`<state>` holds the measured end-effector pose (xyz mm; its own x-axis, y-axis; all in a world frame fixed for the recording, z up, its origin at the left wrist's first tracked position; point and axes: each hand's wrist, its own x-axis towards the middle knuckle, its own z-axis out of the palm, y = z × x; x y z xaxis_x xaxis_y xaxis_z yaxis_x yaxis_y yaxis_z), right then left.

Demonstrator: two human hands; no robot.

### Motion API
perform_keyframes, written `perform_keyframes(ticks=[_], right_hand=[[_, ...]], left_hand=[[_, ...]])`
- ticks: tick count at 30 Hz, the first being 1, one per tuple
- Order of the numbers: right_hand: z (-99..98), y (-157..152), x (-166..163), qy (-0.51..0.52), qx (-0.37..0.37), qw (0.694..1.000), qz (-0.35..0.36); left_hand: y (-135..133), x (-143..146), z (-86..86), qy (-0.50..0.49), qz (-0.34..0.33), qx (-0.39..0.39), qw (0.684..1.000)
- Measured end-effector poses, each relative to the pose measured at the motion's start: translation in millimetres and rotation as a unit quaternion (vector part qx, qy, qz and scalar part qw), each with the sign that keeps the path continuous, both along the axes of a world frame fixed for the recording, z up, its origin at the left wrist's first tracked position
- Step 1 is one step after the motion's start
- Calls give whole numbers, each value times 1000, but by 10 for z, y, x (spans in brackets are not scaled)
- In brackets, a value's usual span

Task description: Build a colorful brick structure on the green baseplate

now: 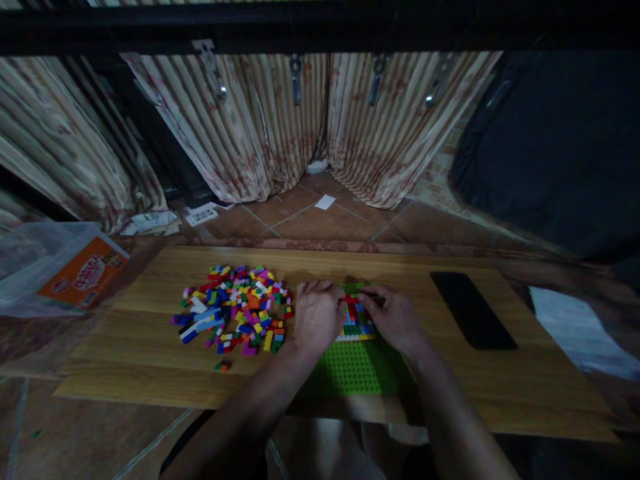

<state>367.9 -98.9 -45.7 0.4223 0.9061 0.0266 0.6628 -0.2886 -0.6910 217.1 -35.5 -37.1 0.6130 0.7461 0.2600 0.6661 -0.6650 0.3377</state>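
A green studded baseplate (357,373) lies on the wooden table, with rows of red, blue, green, yellow and white bricks (356,328) built up on its far half. Over the far part of that build is a red toy brick (351,300). The curled fingers of my left hand (319,319) close at its left end, partly hidden behind the hand itself. From the other side, my right hand (393,317) pinches the brick's right end between thumb and forefinger. Whether the brick is pressed onto the studs, I cannot tell.
A pile of loose coloured bricks (250,310) spreads to the left, with a small green and orange piece (223,367) nearer me. A black phone-like slab (473,310) lies right. Beyond the table are a clear plastic tub (30,267), papers (585,327) and curtains (250,133).
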Motion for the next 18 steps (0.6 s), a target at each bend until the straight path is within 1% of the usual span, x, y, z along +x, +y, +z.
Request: perform_keyframes(ticks=[5, 9, 12, 15, 18], right_hand=[[-15, 22, -39, 19, -4, 1000, -7], [-22, 35, -26, 50, -17, 998, -21], [-35, 40, -11, 63, -10, 998, -15], [-40, 44, -11, 67, -11, 998, -18], [-38, 48, -16, 76, -9, 997, -21]], left_hand=[[-17, 15, -8, -15, 13, -12, 1000], [1, 7, 4, -48, 22, -53, 997], [51, -13, -13, -103, 37, -109, 988], [114, -34, -57, -156, 43, -179, 970], [159, -42, -98, -159, 29, -242, 957]])
